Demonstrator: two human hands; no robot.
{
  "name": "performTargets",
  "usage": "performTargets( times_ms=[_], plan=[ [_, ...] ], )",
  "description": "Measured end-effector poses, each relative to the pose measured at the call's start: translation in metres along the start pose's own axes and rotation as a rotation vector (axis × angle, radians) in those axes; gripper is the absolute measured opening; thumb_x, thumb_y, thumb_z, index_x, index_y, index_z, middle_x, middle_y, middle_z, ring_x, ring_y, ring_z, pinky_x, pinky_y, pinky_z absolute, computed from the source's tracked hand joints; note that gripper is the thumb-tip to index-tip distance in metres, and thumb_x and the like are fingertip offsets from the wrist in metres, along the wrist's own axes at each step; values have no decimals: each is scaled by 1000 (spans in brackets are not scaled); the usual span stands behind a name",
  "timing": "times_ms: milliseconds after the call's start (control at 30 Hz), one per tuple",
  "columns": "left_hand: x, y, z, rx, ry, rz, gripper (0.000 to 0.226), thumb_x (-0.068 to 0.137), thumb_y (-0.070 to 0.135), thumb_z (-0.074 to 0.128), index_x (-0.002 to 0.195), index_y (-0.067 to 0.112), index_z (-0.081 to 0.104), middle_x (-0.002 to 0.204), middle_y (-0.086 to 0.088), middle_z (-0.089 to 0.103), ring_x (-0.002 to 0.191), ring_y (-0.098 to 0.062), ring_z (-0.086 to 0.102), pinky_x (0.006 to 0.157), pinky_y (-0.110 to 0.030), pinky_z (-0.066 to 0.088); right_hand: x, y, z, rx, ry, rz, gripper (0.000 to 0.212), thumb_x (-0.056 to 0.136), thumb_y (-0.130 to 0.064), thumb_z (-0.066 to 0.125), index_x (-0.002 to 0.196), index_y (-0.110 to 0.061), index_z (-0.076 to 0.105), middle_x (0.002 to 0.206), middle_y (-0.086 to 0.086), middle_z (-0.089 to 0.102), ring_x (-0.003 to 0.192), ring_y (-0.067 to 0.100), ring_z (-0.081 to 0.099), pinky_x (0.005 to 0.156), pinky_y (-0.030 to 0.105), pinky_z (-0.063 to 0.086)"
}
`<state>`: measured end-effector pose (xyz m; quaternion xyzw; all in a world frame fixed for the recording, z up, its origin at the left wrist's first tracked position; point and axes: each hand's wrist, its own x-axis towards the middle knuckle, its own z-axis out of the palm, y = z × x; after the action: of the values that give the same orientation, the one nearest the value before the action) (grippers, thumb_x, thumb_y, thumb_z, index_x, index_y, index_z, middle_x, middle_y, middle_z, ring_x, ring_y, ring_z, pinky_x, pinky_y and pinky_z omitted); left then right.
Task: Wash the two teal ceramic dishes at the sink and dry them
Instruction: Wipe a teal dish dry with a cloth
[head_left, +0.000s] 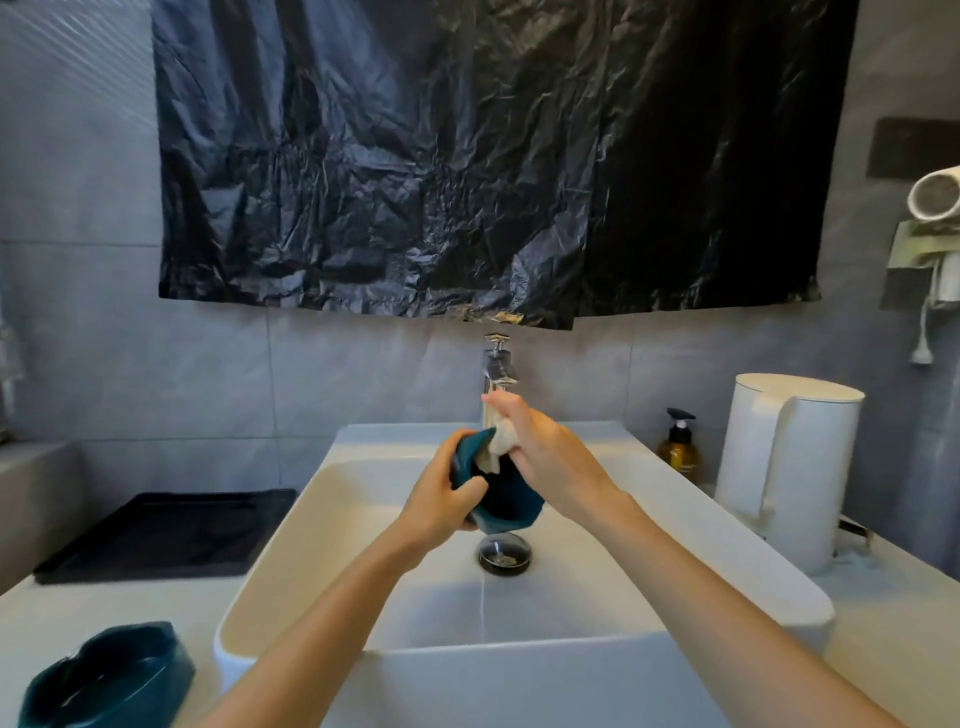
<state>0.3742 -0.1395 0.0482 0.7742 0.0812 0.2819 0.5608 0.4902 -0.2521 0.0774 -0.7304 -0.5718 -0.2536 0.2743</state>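
Clearly, the left hand (441, 501) clasps a glossy teal dish (511, 503) while the right hand (550, 452) pinches a crumpled white cloth (496, 451).

2 bare forearms (332, 613) end in bare left hand (441, 501) and right hand (548, 454).

A white countertop (31, 613) carried everything. A white rectangular sink (270, 571) sat on it at the centre. At nine o'clock from the sink a flat black tray (166, 535) lay just beside the rim, against the wall. At seven o'clock, near the front edge, a teal dish (109, 675) rested upright. At two o'clock stood an amber pump bottle (678, 447), and at three o'clock a tall white jug (789, 467) with a handle.
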Motion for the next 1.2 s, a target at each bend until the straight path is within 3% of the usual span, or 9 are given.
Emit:
performTargets(
  times_ms=[100, 233, 400, 633, 733, 833, 967, 1067, 1200],
  plan=[
    [0, -2, 2, 39, -2, 13, 45, 91, 2, 47, 125, 32, 43, 108, 6, 53, 101, -19, 56, 66, -30, 59, -1, 9, 5, -11, 10, -67, 44, 91, 0, 50, 132, -14, 53, 132, 4, 58, 116, 24, 57, 92, 36, 50],
    [2, -5, 2, 68, 42, 53, 43, 90, 4, 50, 123, 31, 45, 110, 2, 55, 105, -23, 56, 76, -44, 59, -4, 7, 19, 183, 121, 180, 38, 91, -3, 52, 126, -18, 59, 124, 3, 63, 110, 23, 58, 92, 32, 46],
    [3, -5, 2, 51, 130, 61, 46, 90, 3, 51, 125, 32, 44, 111, 4, 54, 107, -23, 55, 77, -43, 59, 0, -5, 27, 375, 242, 352, 34, 95, -8, 51, 125, -21, 59, 122, 0, 62, 109, 16, 56, 89, 27, 49],
    [6, 1, 2, -137, 246, 44, 38, 93, 1, 47, 121, 26, 47, 108, 4, 54, 101, -18, 56, 64, -31, 59, 1, -14, 24, 717, 265, 568, 30, 92, -4, 49, 114, -20, 62, 105, -3, 62, 99, 11, 54, 71, 7, 42],
    [9, -1, -2, -118, 334, 57, 41, 91, 2, 51, 121, 30, 46, 106, 8, 56, 106, -20, 56, 80, -44, 58, -1, -21, 26, 748, 188, 678, 28, 91, -7, 49, 111, -20, 63, 104, 0, 62, 100, 16, 55, 76, 21, 44],
    [10, -4, -6, -83, 388, 69, 43, 89, 3, 53, 119, 33, 46, 106, 12, 57, 105, -20, 56, 86, -47, 55, -3, -25, 24, 613, 38, 739, 13, 91, -14, 48, 91, -16, 61, 89, 5, 61, 83, 19, 55, 60, 26, 41],
    [11, -2, -12, -189, 420, -36, 39, 95, 4, 48, 126, 26, 45, 116, -1, 53, 106, -24, 54, 64, -34, 58, -7, -26, 18, 608, 86, 676, 8, 96, -17, 47, 95, -17, 55, 76, 3, 60, 65, 14, 56, 45, 18, 41],
    [11, 1, -15, -270, 368, -122, 38, 98, 7, 45, 130, 26, 43, 120, -5, 51, 108, -28, 55, 56, -30, 59, -6, -21, 12, 670, 371, 584, 21, 95, -14, 54, 108, -20, 38, 87, -6, 54, 74, 5, 55, 54, 8, 42],
    [7, 5, -10, -196, 207, -131, 36, 98, 7, 45, 124, 31, 47, 118, -12, 56, 95, -22, 61, 60, -34, 60, -2, -16, 14, 704, 219, 662, 40, 89, -25, 66, 117, -19, 38, 110, 1, 53, 96, 13, 54, 67, 16, 42]
  ],
)
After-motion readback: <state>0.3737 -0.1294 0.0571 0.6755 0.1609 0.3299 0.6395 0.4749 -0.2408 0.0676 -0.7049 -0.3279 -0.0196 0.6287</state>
